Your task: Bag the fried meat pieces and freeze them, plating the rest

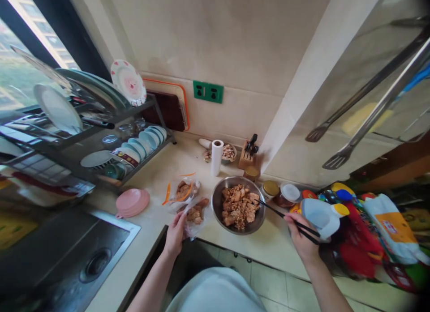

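Observation:
My left hand (176, 233) is closed on the edge of a clear plastic bag (195, 215) with brown pieces of food in it, at the counter's front edge. Behind it lies another clear bag (184, 189) with an orange strip and similar food inside. My right hand (300, 236) grips a pair of black chopsticks (280, 213). Their tips reach into the food pieces (239, 204), which look like marinated meat, at the right side of a steel bowl (215, 212). The bowl stands between my hands, to the right of the bag.
A sink (134, 231) and a stack of pink plates (132, 202) are on the left, below a dish rack (161, 146). Behind the bowl stand a paper roll (217, 160) and a knife block (247, 159). Jars (289, 194) and bottles (320, 215) crowd the right.

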`<state>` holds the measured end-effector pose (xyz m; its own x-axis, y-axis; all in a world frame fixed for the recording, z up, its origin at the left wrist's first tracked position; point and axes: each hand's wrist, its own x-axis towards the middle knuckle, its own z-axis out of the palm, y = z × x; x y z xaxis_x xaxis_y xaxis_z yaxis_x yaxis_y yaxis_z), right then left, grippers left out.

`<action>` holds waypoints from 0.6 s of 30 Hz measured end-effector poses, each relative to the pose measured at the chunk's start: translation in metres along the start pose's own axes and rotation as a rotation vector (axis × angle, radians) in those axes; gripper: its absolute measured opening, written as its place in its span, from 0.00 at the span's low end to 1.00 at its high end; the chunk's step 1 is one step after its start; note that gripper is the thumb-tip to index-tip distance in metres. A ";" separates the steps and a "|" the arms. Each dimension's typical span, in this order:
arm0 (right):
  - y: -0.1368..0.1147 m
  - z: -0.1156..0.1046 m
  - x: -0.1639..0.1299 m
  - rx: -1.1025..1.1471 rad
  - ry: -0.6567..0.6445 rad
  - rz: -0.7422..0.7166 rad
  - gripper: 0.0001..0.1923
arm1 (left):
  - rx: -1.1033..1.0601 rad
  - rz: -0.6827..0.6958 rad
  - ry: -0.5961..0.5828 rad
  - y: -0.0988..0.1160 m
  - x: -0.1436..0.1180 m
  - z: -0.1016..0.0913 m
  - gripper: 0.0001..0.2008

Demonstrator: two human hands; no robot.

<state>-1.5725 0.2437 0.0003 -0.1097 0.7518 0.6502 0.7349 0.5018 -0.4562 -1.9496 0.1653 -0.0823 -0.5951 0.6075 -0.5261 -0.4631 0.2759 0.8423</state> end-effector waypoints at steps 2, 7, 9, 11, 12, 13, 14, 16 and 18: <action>-0.006 0.007 0.001 -0.011 -0.032 -0.057 0.20 | -0.020 -0.014 -0.037 -0.001 -0.001 -0.001 0.25; -0.005 0.002 0.008 0.042 0.006 -0.069 0.15 | -0.020 -0.040 -0.046 0.000 -0.002 -0.001 0.27; -0.001 -0.002 0.012 0.057 -0.005 -0.050 0.16 | -0.019 -0.047 -0.032 0.000 -0.001 0.000 0.27; 0.001 -0.003 0.013 0.084 -0.023 -0.024 0.17 | -0.022 -0.047 -0.022 0.000 -0.001 0.000 0.26; 0.002 -0.002 0.013 0.105 -0.028 0.004 0.18 | -0.024 -0.043 -0.023 0.000 -0.001 0.000 0.26; 0.003 0.000 0.012 0.129 -0.024 0.047 0.18 | -0.026 -0.039 -0.024 0.000 -0.001 0.000 0.26; 0.004 0.002 0.010 0.158 -0.014 0.114 0.19 | -0.029 -0.035 -0.029 0.000 -0.001 0.000 0.26; 0.007 0.007 0.005 0.241 0.041 0.317 0.21 | -0.036 -0.027 -0.036 0.000 -0.002 0.000 0.27; 0.009 0.012 -0.001 0.354 0.124 0.556 0.22 | -0.039 -0.030 -0.032 0.001 -0.003 0.000 0.26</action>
<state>-1.5740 0.2529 -0.0121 0.3153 0.8949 0.3159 0.3938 0.1794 -0.9015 -1.9480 0.1641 -0.0803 -0.5598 0.6227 -0.5467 -0.5059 0.2657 0.8206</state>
